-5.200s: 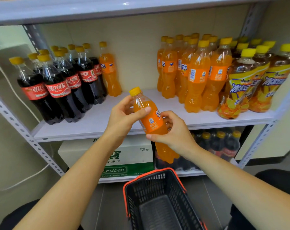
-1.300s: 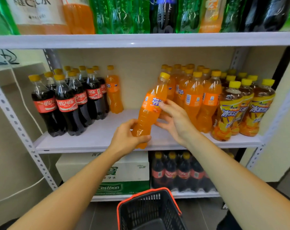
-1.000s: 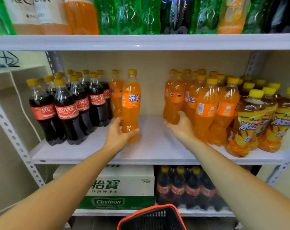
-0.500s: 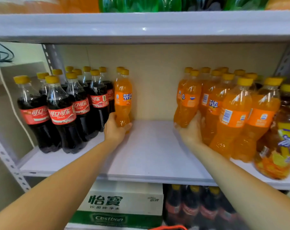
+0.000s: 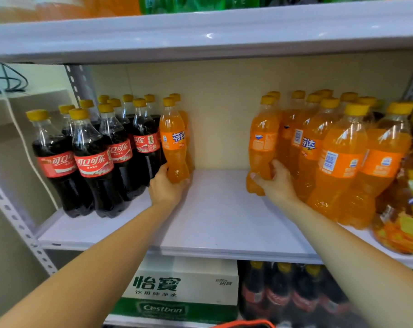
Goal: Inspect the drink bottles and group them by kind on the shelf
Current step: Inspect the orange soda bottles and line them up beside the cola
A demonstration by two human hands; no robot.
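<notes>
A: What is seen at the left of the shelf (image 5: 219, 223)?

B: The colas (image 5: 94, 157) are grouped there, upright. Just beside them, at the back, 2 orange sodas are stood: one (image 5: 173, 140) in front, a second (image 5: 185, 124) mostly hidden behind it.

A: And the left hand (image 5: 167, 188)?

B: Its fingers are wrapped round the base of the front orange soda, which looks set down on the shelf. Whether it is still lifted cannot be told.

A: The middle?

B: Bare shelf is seen, well apart from either cluster.

A: The right?

B: The right hand (image 5: 276, 183) is closed on the nearest bottle (image 5: 262, 147) of the orange group (image 5: 338, 157), with teas (image 5: 411, 197) beyond.

A: How far along is it judged?

B: Partly done. 2 orange sodas are still parted from their kind, so joining them is judged to be left.
</notes>
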